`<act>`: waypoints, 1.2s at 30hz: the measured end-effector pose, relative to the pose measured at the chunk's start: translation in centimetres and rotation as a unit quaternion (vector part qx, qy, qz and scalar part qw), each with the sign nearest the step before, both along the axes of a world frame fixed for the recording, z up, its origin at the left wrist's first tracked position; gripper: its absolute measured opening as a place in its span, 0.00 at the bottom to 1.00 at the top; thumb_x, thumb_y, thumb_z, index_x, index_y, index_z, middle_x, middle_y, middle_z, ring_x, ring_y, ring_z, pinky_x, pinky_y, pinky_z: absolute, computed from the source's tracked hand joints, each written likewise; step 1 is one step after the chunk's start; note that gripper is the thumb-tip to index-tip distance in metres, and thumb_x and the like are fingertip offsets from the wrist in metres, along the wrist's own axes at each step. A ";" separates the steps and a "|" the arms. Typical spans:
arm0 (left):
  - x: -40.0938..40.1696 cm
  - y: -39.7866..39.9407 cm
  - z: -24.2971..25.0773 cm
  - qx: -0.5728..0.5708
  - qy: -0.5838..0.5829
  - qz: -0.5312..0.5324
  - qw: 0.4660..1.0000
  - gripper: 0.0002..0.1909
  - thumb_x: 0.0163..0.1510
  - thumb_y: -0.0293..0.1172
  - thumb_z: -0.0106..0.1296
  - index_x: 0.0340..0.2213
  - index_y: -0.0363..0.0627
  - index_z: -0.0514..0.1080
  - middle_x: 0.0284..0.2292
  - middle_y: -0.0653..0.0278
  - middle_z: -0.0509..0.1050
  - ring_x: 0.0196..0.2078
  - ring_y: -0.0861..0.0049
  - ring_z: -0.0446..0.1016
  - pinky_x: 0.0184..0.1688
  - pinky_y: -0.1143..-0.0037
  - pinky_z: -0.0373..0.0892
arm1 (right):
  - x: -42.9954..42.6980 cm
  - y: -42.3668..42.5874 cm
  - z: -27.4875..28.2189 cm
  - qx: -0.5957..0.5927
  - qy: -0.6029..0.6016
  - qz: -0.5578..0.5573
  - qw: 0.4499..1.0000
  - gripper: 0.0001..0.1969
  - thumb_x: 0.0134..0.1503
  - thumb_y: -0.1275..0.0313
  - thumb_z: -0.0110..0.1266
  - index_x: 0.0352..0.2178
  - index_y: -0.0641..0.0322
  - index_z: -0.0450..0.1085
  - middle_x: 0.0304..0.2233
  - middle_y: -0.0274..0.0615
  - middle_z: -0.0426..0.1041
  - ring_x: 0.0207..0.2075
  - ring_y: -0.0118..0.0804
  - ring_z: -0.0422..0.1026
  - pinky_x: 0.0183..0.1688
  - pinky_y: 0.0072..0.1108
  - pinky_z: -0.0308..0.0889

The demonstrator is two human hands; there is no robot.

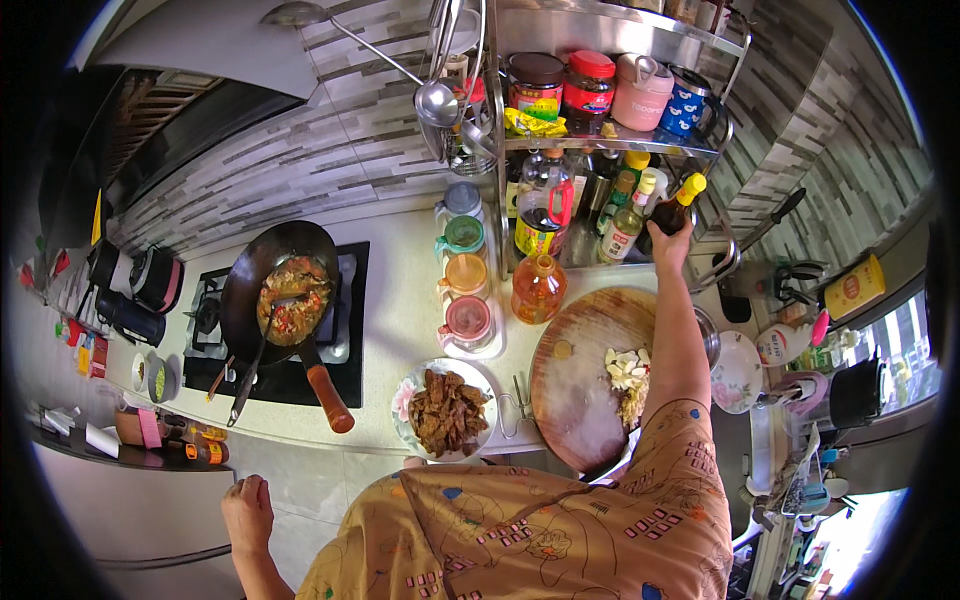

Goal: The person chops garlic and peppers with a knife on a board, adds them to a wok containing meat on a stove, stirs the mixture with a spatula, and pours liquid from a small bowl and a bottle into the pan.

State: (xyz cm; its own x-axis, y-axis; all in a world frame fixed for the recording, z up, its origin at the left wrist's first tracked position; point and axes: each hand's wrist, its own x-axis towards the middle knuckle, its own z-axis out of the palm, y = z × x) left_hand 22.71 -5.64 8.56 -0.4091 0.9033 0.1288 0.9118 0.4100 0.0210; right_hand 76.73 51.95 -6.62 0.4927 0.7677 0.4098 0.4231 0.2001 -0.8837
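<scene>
My right hand is closed around a dark glass bottle with a yellow cap, at the right end of the metal rack's lower shelf. Beside it stand a pale bottle and a large bottle with a red handle. My left hand hangs at my left side, fingers curled, with no object visible in it. On the gas stove a wok holds food in reddish sauce, with a spatula resting in it. A plate of browned meat pieces sits on the counter.
A round wooden cutting board bears sliced garlic and chopped bits. An open orange bottle stands behind it, near lidded seasoning jars. The wok's wooden handle points towards me. Ladles hang by the metal rack.
</scene>
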 end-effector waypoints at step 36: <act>-17.1 10.5 -0.4 -0.068 0.077 -0.513 0.852 0.11 0.45 0.28 0.50 0.33 0.48 0.72 0.44 0.64 0.69 0.38 0.67 0.70 0.40 0.69 0.69 | -33.0 -41.5 17.3 -0.176 -0.165 0.472 0.848 0.37 0.37 0.65 0.63 0.48 0.69 0.57 0.40 0.53 0.69 0.42 0.40 0.71 0.48 0.26 0.64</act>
